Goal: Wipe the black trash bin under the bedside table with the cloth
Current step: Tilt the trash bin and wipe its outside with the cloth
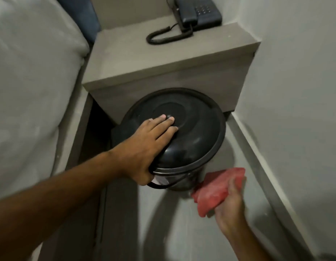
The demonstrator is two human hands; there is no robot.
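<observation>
The black trash bin (193, 132) with a round domed lid stands on the floor, its back part tucked under the grey bedside table (163, 59). My left hand (144, 146) lies flat on the lid, fingers spread across its middle and thumb hooked under the front rim. A thin wire handle hangs below the rim at the front. My right hand (229, 210) holds a folded red cloth (218, 189), pressed against the bin's lower right side. Most of the bin's body is hidden beneath the lid.
A dark corded telephone (195, 12) sits on the bedside table's far side. A bed with white bedding (31, 72) runs along the left. A white wall (295, 91) with a skirting board closes the right. Grey floor (172, 232) lies in front.
</observation>
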